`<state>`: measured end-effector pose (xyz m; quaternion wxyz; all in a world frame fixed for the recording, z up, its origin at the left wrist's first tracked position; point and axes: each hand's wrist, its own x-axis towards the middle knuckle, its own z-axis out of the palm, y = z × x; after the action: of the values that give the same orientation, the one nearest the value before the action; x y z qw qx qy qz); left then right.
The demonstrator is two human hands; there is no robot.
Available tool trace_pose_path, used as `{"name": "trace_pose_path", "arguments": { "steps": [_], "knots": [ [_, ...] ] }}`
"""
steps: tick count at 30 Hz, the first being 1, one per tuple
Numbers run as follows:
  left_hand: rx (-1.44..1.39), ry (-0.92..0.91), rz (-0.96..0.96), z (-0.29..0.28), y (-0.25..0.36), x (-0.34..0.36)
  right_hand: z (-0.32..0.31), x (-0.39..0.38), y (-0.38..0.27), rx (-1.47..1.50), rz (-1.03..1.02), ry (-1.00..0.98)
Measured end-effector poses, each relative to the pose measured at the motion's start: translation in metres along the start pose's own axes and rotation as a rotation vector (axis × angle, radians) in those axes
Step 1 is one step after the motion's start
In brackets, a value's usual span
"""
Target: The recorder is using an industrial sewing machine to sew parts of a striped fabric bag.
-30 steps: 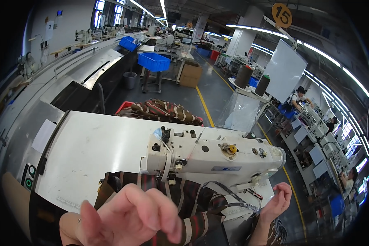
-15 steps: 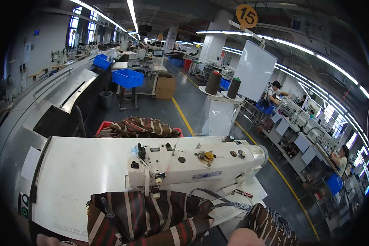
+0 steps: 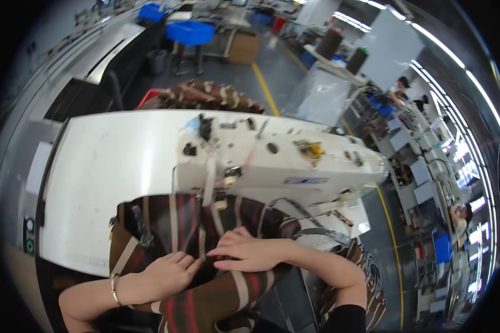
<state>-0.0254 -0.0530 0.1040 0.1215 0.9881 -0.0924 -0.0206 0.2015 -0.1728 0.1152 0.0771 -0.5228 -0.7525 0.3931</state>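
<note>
Brown fabric with red and cream stripes (image 3: 241,291) lies bunched over the front of a white sewing machine (image 3: 294,166), with part of it under the needle area. My left hand (image 3: 169,275), with a bangle at the wrist, has its fingers bent together on the cloth and appears to grip a fold; its thumb is hidden. Close beside it, my right hand (image 3: 250,252) rests on the same fabric with fingers stretched out and apart. Both hands are just in front of the presser foot. A dark looped strip (image 3: 291,208) lies right of the cloth.
The machine's white tabletop (image 3: 111,183) extends left. Behind it, more striped fabric (image 3: 205,97) fills a red bin (image 3: 148,98). Thread cones (image 3: 329,44) stand at the back right. A blue crate (image 3: 190,33) sits on a stand. People work at machines along the right.
My hands and forearms have come up from the lower edge onto the striped fabric. The view has tilted down, so the machine sits higher in the picture.
</note>
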Motion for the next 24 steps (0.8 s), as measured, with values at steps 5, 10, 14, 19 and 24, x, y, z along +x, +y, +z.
{"name": "trace_pose_path", "arguments": {
  "steps": [5,10,14,19,24],
  "knots": [
    [-0.059,0.071,-0.023,-0.002,0.026,-0.009,0.002,-0.006,-0.004,0.054,-0.105,-0.083],
    [-0.097,0.121,0.058,0.001,0.018,-0.008,0.009,-0.023,-0.015,-0.113,-0.113,-0.008],
    [-0.104,0.173,0.122,-0.003,0.017,-0.008,-0.002,-0.044,-0.047,0.136,0.068,-0.400],
    [-0.175,0.161,0.062,-0.006,0.014,-0.012,-0.002,-0.036,-0.029,0.268,0.348,-0.503],
    [-0.189,0.231,0.051,-0.006,0.012,-0.011,0.030,-0.009,-0.023,-0.161,-0.026,0.009]
  ]
}}
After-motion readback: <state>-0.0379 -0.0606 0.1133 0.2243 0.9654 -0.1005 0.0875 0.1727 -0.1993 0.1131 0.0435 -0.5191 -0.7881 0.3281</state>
